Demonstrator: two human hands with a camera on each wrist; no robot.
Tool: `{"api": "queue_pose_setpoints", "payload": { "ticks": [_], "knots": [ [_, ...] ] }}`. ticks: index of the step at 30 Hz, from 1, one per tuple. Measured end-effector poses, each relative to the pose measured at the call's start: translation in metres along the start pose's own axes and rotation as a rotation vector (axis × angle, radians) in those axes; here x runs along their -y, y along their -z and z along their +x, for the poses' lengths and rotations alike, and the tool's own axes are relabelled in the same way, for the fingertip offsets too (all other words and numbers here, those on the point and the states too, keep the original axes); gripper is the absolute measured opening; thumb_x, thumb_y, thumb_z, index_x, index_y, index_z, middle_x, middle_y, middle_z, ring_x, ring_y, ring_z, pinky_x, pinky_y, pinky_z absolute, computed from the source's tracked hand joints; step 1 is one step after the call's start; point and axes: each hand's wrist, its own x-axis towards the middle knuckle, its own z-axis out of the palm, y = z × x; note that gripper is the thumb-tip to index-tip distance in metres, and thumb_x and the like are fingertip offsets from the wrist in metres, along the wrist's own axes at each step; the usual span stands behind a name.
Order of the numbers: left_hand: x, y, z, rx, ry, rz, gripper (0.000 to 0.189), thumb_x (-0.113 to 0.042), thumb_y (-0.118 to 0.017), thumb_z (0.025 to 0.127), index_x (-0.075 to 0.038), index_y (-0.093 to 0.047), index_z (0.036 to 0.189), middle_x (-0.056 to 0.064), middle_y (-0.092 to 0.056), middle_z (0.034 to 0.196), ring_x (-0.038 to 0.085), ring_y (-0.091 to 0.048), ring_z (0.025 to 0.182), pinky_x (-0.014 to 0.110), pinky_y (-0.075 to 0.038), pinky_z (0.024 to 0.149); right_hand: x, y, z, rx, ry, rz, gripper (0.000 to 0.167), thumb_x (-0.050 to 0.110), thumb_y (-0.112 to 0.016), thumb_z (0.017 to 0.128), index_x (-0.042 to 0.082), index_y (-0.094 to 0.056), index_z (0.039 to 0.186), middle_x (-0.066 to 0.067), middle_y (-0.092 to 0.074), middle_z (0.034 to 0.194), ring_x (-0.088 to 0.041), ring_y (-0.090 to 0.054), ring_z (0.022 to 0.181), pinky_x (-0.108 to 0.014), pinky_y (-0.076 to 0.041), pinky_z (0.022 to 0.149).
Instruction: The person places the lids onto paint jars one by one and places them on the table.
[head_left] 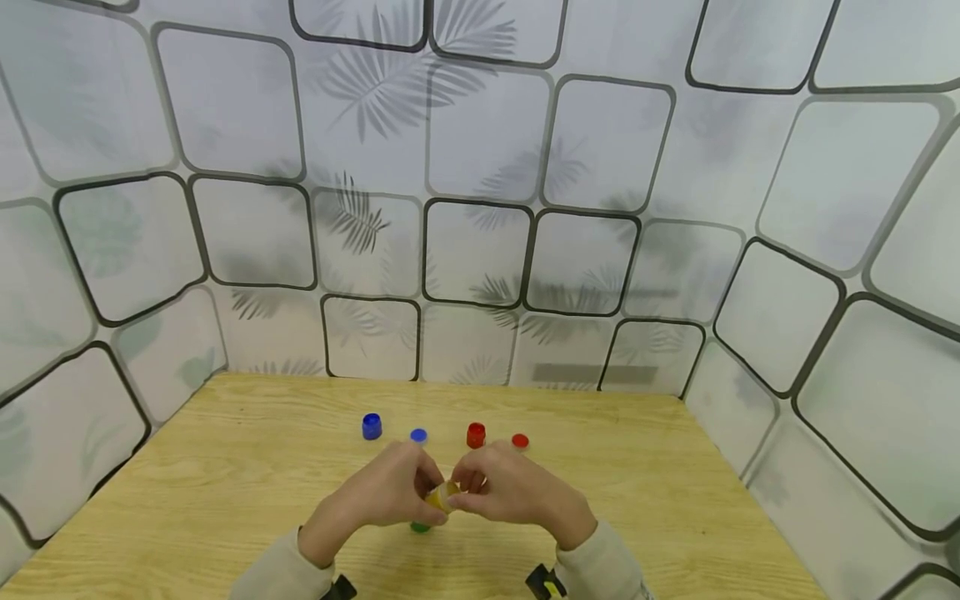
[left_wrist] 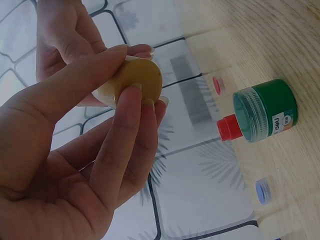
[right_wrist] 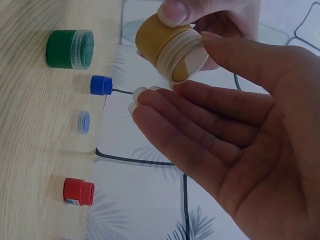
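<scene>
Yellow jar (right_wrist: 167,42), held in the air above the table between the two hands, tilted well off upright. Its long axis slants from the left hand up toward the right; the clear lid (right_wrist: 182,57) points up and to the person's right, the base down and to the left. The lid is seated on the jar, and yellow shows through part of its face.

Left hand (head_left: 390,487): thumb and fingers pinch the jar's body. Right hand (head_left: 517,492): thumb and forefinger grip the lid's rim, the other fingers extended alongside.

Containers on the table: the green jar (right_wrist: 70,49) stands upright near the left hand, filled with green under a clear ribbed lid, a white label (left_wrist: 283,121) on its side. Farther off, in a loose row from left to right, come the blue jar (head_left: 372,427), blue lid (head_left: 418,436), red jar (head_left: 476,436) and red lid (head_left: 520,441). Both small jars stand upright with mouths exposed; their contents are too small to make out. Each lid lies just right of its jar.

Surface and room: pale wood-grain table (head_left: 637,500); light walls (head_left: 480,125) on three sides, printed with rounded squares and grey leaves.
</scene>
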Motion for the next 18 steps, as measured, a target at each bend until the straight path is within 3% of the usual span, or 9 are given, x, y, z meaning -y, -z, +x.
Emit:
{"api": "queue_pose_setpoints", "payload": {
  "ticks": [4, 7, 13, 18],
  "knots": [
    [-0.0007, 0.0, 0.0005, -0.002, 0.002, 0.007, 0.013, -0.01, -0.089, 0.076, -0.013, -0.077, 0.073, -0.011, -0.055, 0.059, -0.002, -0.043, 0.053, 0.016, -0.036, 0.05, -0.0019, -0.0006, 0.0006, -0.001, 0.014, 0.001, 0.023, 0.027, -0.065, 0.103, 0.009, -0.076, 0.094, 0.0, -0.074, 0.079, 0.006, -0.058, 0.062, -0.011, -0.049, 0.06],
    [-0.0007, 0.0003, 0.0005, -0.007, -0.003, 0.009, 0.012, -0.011, -0.09, 0.076, -0.013, -0.078, 0.074, -0.011, -0.055, 0.06, -0.002, -0.043, 0.054, 0.016, -0.037, 0.05, -0.0022, -0.0006, 0.0008, 0.001, 0.006, 0.002, 0.027, 0.03, -0.061, 0.105, 0.009, -0.077, 0.096, 0.0, -0.072, 0.077, 0.004, -0.054, 0.059, -0.012, -0.047, 0.057],
    [-0.0005, 0.0009, 0.0003, -0.007, -0.001, 0.009, 0.012, -0.011, -0.09, 0.076, -0.012, -0.078, 0.075, -0.01, -0.059, 0.062, -0.001, -0.046, 0.054, 0.017, -0.04, 0.05, -0.0001, 0.0014, -0.001, 0.015, -0.056, 0.003, 0.03, 0.033, -0.064, 0.103, 0.007, -0.073, 0.116, -0.007, -0.079, 0.102, -0.001, -0.071, 0.081, -0.015, -0.056, 0.072],
    [0.0003, 0.0008, -0.0006, -0.009, 0.0, -0.003, 0.011, -0.01, -0.09, 0.075, -0.009, -0.08, 0.081, -0.006, -0.069, 0.067, 0.0, -0.055, 0.057, 0.019, -0.048, 0.053, 0.0015, 0.003, -0.0014, 0.025, -0.037, 0.049, 0.027, 0.024, -0.073, 0.098, 0.009, -0.071, 0.12, -0.006, -0.076, 0.114, -0.004, -0.073, 0.089, -0.015, -0.057, 0.077]
  ]
}}
